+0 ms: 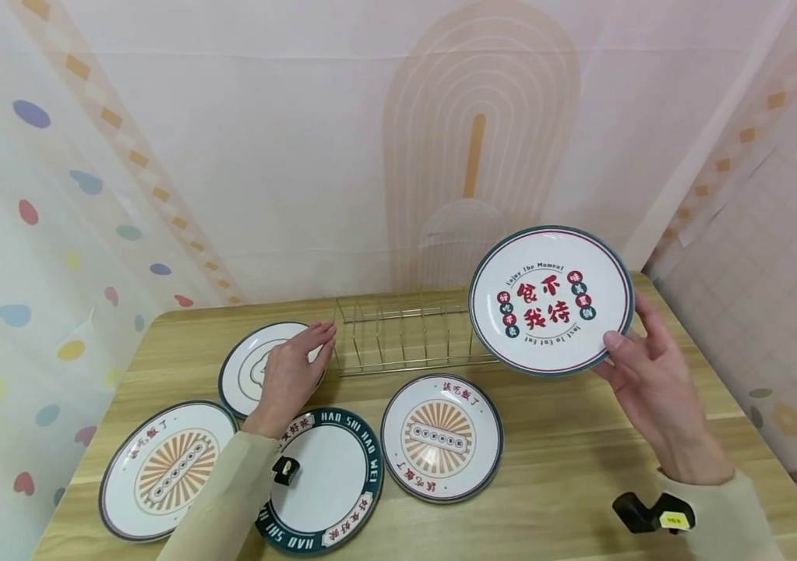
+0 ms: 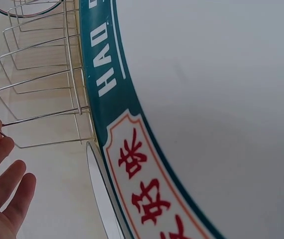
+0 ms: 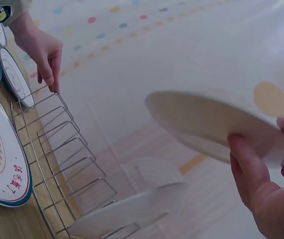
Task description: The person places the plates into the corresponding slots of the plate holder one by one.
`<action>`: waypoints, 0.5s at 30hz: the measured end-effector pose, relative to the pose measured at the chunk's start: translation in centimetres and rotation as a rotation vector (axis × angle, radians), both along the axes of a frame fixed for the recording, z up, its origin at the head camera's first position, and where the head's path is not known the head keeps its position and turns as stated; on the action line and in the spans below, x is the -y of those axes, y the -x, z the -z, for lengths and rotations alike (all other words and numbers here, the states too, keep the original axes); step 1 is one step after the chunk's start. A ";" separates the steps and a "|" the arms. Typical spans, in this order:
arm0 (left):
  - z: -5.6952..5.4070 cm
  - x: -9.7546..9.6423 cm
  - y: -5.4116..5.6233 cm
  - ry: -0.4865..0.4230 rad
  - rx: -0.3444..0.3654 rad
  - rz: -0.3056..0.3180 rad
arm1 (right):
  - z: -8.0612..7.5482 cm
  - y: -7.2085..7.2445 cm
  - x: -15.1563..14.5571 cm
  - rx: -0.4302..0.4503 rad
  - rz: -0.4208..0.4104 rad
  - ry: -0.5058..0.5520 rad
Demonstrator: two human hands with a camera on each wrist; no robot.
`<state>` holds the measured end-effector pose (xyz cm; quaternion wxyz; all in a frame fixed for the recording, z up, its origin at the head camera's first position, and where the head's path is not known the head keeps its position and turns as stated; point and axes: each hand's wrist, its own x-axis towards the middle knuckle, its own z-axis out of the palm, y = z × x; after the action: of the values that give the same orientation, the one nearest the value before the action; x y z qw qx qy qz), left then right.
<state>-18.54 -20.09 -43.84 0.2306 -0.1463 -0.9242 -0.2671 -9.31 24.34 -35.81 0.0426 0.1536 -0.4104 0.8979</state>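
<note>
My right hand [image 1: 661,397] holds a round white plate [image 1: 552,300] by its right edge, thumb on the front and fingers behind. The plate is tilted up in the air, its teal rim and red characters facing the head camera. It overlaps the right end of a gold wire plate rack [image 1: 405,366]. At the rack's left end, my left hand [image 1: 293,382] pinches the end wire between thumb and finger, as the left wrist view shows. Another white plate [image 3: 127,211] stands in the rack's far-end slots in the right wrist view, hidden in the head view behind the held plate.
Several plates lie on the wooden table [image 1: 545,483]: a sunburst plate [image 1: 440,436] before the rack, a wide teal-rimmed plate [image 1: 331,475], another sunburst plate [image 1: 174,471] at left, and a line-drawing plate [image 1: 251,374] partly under my left hand. A patterned curtain [image 1: 300,156] hangs behind.
</note>
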 end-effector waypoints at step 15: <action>0.2 -0.1 0.1 -0.022 -0.010 0.005 | -0.6 0.1 2.8 0.031 0.244 -0.190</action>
<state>-18.59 -20.02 -44.02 0.2363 -0.1475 -0.9196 -0.2771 -9.42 21.55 -35.24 0.1305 0.0922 -0.5098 0.8453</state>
